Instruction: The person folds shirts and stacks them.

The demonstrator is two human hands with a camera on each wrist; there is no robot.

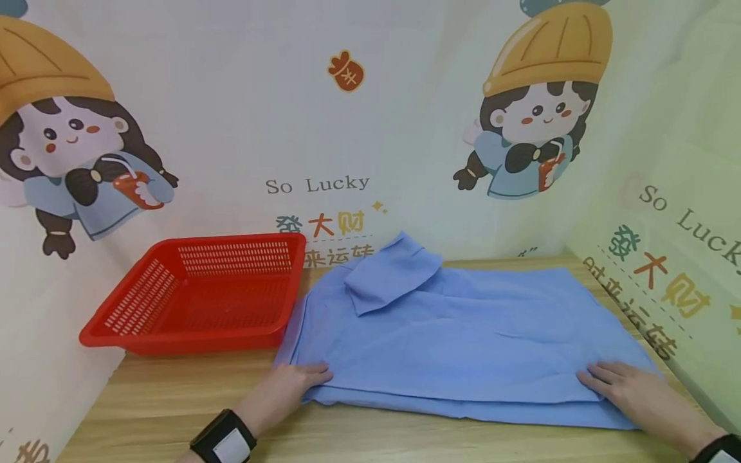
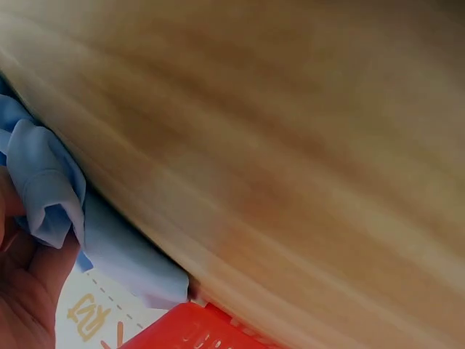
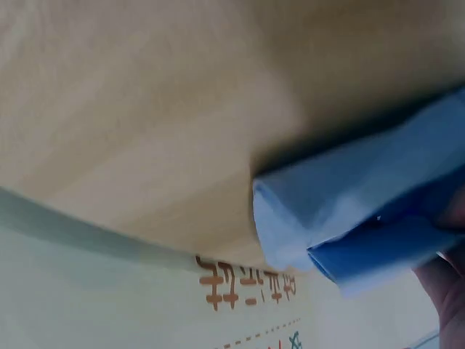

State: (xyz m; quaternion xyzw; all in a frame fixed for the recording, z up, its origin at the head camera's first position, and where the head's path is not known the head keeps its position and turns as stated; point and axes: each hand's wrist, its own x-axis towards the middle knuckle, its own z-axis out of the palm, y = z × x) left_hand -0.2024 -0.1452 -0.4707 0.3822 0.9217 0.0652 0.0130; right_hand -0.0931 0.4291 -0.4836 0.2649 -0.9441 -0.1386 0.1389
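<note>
A light blue shirt (image 1: 463,334) lies folded flat on the table, with a sleeve-like flap (image 1: 393,276) turned over at its far left. At the near left corner my left hand (image 1: 295,381) grips the layered edge; the left wrist view has bunched fabric (image 2: 47,174) between thumb and fingers. My right hand (image 1: 639,392) holds the near right corner, its fingers spread over the top. From the right wrist view, folded layers of the shirt (image 3: 341,196) run into that hand (image 3: 447,291), which is mostly cut off by the frame.
A red plastic basket (image 1: 226,308) with slotted walls stands at the left, its right side against the shirt. Behind the wooden table (image 1: 191,392) hangs a printed white cloth backdrop (image 1: 405,128), which also borders the right side.
</note>
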